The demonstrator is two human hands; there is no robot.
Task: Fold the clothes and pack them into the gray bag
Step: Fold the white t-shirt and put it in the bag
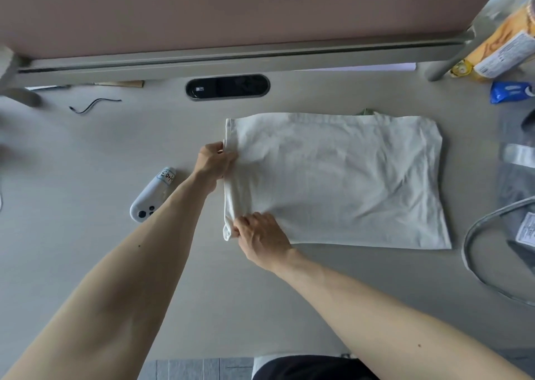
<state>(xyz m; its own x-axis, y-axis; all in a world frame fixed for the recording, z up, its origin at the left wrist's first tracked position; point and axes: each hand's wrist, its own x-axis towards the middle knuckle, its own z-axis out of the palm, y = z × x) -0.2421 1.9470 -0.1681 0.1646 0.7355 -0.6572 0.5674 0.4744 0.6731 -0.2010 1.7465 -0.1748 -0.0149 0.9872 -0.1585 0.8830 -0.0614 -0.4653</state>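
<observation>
White shirt (333,182) gripped along its left edge, next fold ready to go!

The desk (86,153) lay wide and pale. The shirt was spread flat right of centre, already a rough rectangle, and the gray bag (516,177) waited near its right edge. The left hand (212,162) pinched the doubled left hem further along, and the right hand (260,234) pinched it by the near corner. To fold it well, I'd say lift both ends level and carry them across towards the bag side, hem taut so nothing bunched. Open desk ran left and towards the person. Only a white controller (150,197) sat just beside the left forearm.
</observation>
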